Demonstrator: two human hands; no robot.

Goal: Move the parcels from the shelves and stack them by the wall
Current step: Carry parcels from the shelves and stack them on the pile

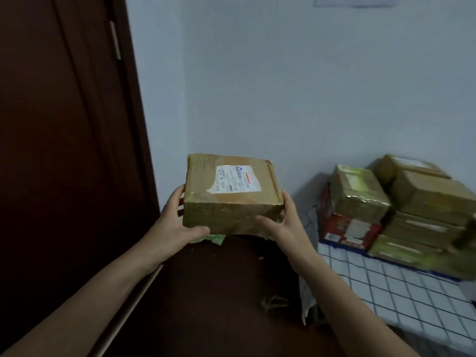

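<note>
The taped cardboard parcel sits clamped between the left hand and right hand, one palm on each side with thumbs across the near face, label up, likely to keep it level. Right of the right hand, stacked parcels crowd the pale wall on a checked cloth, probably where this one joins.

Dark floor ahead of me open up to the wall. Door blocks my left. Stacked boxes on checked cloth close off the right. Green scrap and small debris on floor
</note>
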